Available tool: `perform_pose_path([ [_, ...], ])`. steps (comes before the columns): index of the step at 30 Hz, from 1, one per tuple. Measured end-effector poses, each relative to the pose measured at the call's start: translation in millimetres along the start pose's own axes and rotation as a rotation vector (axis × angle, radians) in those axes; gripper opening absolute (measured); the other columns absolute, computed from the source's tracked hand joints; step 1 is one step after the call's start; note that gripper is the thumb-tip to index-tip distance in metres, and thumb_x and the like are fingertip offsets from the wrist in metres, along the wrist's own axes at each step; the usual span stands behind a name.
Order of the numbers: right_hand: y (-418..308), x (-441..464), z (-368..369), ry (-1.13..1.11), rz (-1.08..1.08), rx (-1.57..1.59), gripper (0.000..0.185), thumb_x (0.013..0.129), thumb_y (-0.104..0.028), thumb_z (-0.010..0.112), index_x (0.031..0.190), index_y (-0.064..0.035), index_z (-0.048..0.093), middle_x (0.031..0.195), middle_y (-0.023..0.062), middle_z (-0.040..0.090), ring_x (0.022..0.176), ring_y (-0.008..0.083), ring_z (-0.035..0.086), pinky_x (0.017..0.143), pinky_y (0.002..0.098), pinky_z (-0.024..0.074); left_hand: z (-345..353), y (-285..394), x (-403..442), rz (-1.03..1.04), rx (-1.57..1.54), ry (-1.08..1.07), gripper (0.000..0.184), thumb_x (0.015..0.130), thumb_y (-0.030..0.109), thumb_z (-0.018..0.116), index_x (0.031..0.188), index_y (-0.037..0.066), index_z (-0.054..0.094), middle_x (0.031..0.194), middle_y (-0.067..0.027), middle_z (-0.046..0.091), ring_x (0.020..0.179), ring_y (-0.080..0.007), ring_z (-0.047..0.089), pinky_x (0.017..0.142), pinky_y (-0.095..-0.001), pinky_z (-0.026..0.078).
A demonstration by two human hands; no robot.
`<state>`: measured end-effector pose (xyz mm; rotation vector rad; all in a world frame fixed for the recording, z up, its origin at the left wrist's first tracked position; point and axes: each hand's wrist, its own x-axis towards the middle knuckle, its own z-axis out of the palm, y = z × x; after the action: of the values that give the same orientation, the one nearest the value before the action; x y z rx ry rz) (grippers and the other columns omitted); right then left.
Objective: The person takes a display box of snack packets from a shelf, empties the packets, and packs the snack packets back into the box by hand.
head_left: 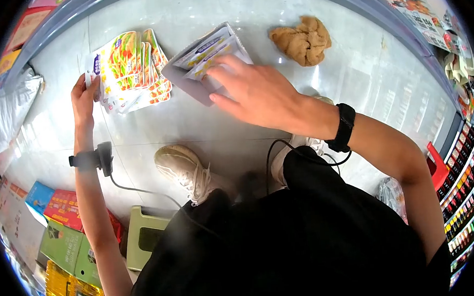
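Upper left, found packets pinched by left hand, seemingly for steadiness; upper centre, could not tell right hand's grip at box.

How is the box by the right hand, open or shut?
Open: packets show inside the box, and the right hand reaches over its opening.

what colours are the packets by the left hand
The packets are white with green and orange food pictures, best seen in the head view.

Black clothing, black wrist straps with thin dark cables, and pale lace-up shoes.
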<state>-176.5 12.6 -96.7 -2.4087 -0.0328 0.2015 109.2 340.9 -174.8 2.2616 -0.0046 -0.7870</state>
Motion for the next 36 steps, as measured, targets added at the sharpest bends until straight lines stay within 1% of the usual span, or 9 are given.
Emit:
perform_pose_path([
  [7,-2.5,2.8,-3.7,0.004,0.012,0.031,0.036,0.096,-0.027,0.060,0.114,0.0042,0.058,0.115,0.0219,0.059,0.072,0.0351,0.070,0.064,0.0424,0.0587,14.5,22.3,-11.4,0.341,0.064,0.289,0.030,0.098,0.021,0.067,0.115,-0.003,0.069,0.082,-0.0025,0.066,0.070,-0.0047,0.051,0.062,-0.0210,0.043],
  [14,-0.9,3.3,-10.3,-0.019,0.068,0.098,0.035,0.096,-0.027,0.060,0.120,-0.0008,0.057,0.118,0.0172,0.059,0.078,0.0362,0.069,0.068,0.0454,0.0573,22.3,53.9,-41.8,0.529,-0.026,0.445,0.028,0.100,0.021,0.065,0.114,-0.003,0.066,0.082,-0.0014,0.065,0.071,-0.0039,0.053,0.064,-0.0194,0.044],
  [19,7.5,8.3,-7.4,0.077,0.048,0.191,0.034,0.097,-0.024,0.060,0.125,-0.0046,0.056,0.116,0.0160,0.062,0.082,0.0372,0.067,0.071,0.0453,0.0550,4.9,66.2,-50.0,0.476,-0.356,0.315,0.019,0.097,0.013,0.068,0.111,0.000,0.064,0.089,-0.0009,0.069,0.072,-0.0041,0.058,0.064,-0.0187,0.045],
  [22,9.7,12.0,-6.8,0.223,0.017,0.273,0.024,0.098,-0.021,0.056,0.110,-0.0009,0.061,0.102,0.0186,0.067,0.080,0.0402,0.067,0.069,0.0474,0.0541,-10.4,97.1,-70.9,0.458,-0.539,0.287,0.021,0.098,0.009,0.065,0.117,0.000,0.062,0.095,-0.0069,0.073,0.077,-0.0072,0.065,0.068,-0.0200,0.050],
  [25,5.1,17.2,-23.4,0.049,0.223,0.491,0.025,0.101,-0.022,0.052,0.107,-0.0002,0.062,0.099,0.0194,0.068,0.079,0.0393,0.066,0.067,0.0465,0.0526,-44.4,110.2,-89.2,0.504,-0.572,0.006,0.031,0.100,0.006,0.060,0.129,-0.002,0.053,0.115,-0.0137,0.070,0.101,-0.0141,0.068,0.089,-0.0277,0.054],
  [27,6.5,19.1,-28.1,-0.100,0.402,0.773,0.045,0.107,-0.037,0.044,0.125,0.0003,0.061,0.112,0.0163,0.067,0.087,0.0229,0.066,0.081,0.0369,0.0520,-37.1,134.1,-112.3,0.550,-0.655,-0.229,0.031,0.100,0.004,0.057,0.131,0.000,0.053,0.121,-0.0128,0.069,0.107,-0.0171,0.068,0.095,-0.0312,0.053],
  [28,6.8,20.4,-27.9,-0.098,0.401,0.772,0.045,0.107,-0.037,0.044,0.125,0.0003,0.061,0.112,0.0163,0.067,0.087,0.0229,0.066,0.081,0.0369,0.0520,-29.3,136.7,-118.0,0.624,-0.618,-0.324,0.033,0.099,0.004,0.057,0.132,0.001,0.054,0.122,-0.0116,0.069,0.110,-0.0171,0.067,0.098,-0.0323,0.052],
  [32,5.5,25.8,-37.1,-0.065,0.571,1.079,0.075,0.104,-0.061,0.027,0.122,0.0012,0.064,0.115,0.0158,0.068,0.096,0.0202,0.066,0.088,0.0351,0.0497,47.9,139.9,-138.3,0.575,-0.430,-0.250,0.027,0.096,0.004,0.065,0.123,0.002,0.060,0.103,-0.0030,0.069,0.075,-0.0014,0.060,0.062,-0.0173,0.046],
  [36,9.8,30.3,-43.1,-0.031,0.678,1.200,0.076,0.103,-0.063,0.027,0.124,-0.0015,0.066,0.122,0.0148,0.067,0.113,0.0197,0.060,0.105,0.0384,0.0390,100.2,155.9,-139.9,0.675,-0.047,-0.129,0.015,0.096,0.004,0.064,0.111,0.001,0.064,0.086,0.0029,0.062,0.061,-0.0005,0.040,0.051,-0.0195,0.032],
])
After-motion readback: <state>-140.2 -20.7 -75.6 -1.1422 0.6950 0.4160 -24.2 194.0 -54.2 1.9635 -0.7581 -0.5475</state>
